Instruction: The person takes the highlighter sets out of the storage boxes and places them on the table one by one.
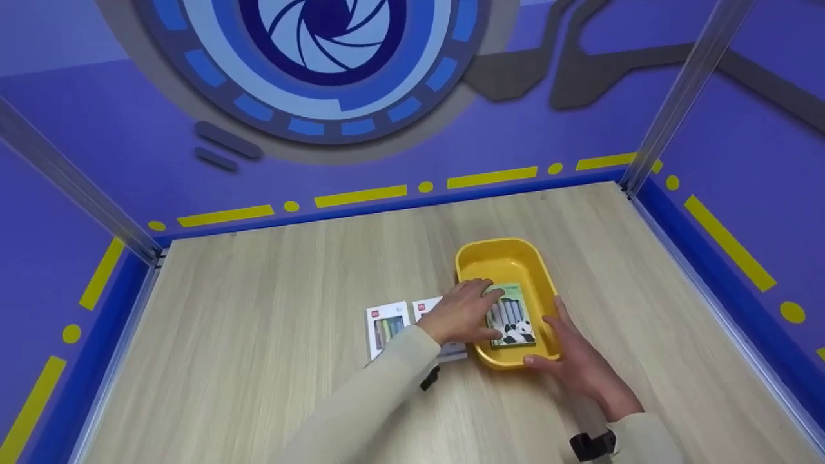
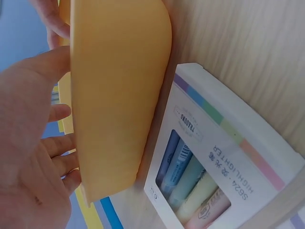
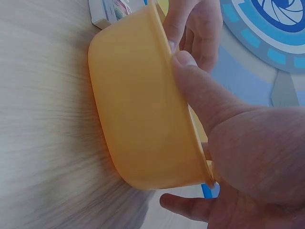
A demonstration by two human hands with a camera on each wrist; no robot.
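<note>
A yellow plastic bin (image 1: 509, 248) stands on the table, and a green box with a panda picture (image 1: 515, 332) lies in it. My left hand (image 1: 461, 312) reaches over the bin's left rim, fingers spread at the left side of the panda box. In the left wrist view its fingertips are partly hidden behind the bin wall. My right hand (image 1: 583, 364) grips the bin's near right rim, the thumb (image 3: 200, 81) pressing along the edge. Beside the bin, a white highlighter box (image 2: 228, 148) shows pastel pens through its window; my left hand partly covers it in the head view.
Another white box with coloured pens (image 1: 388, 328) lies to the left of the covered one. Blue and purple printed panels (image 1: 361, 174) wall the wooden table (image 1: 258, 290) at the back and both sides, with metal posts (image 1: 670, 96) at the corners.
</note>
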